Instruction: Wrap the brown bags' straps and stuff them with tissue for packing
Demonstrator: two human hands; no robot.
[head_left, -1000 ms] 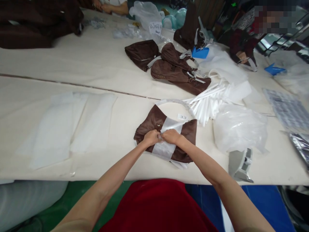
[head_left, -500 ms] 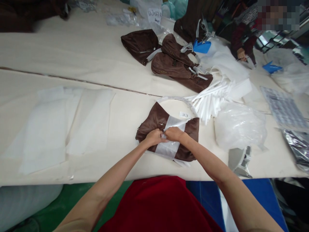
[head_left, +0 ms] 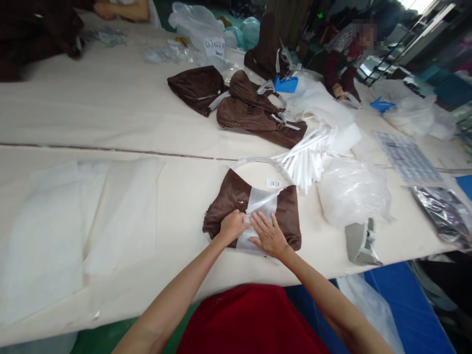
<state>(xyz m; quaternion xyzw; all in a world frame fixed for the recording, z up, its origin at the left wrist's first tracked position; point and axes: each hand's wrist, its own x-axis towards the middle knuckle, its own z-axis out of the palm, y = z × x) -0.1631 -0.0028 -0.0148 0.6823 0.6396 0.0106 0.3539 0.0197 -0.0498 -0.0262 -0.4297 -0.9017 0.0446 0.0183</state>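
Observation:
A brown handbag (head_left: 289, 216) lies on the table in front of me, with a translucent white wrapping band (head_left: 262, 199) around its middle. Its wrapped handle (head_left: 254, 160) arches away from me, and a small white tag (head_left: 273, 183) lies inside the arch. At the band's left edge, my left hand (head_left: 233, 226) has its fingers curled and closed on the wrapping; the fingertips are partly hidden. My right hand (head_left: 272, 238) rests flat over the band, fingers spread and holding nothing.
White sheets (head_left: 121, 216) lie to the left. Beyond the bag are more brown bags (head_left: 258, 113) and a bundle of white tubes (head_left: 304, 157). A clear plastic bag (head_left: 354, 191) and a grey tape dispenser (head_left: 359, 243) sit at right. Co-workers are across the table.
My right hand has opened from a closed grip beside the left hand to lying flat on the band. My left hand stays at the band's edge. The camera view has shifted.

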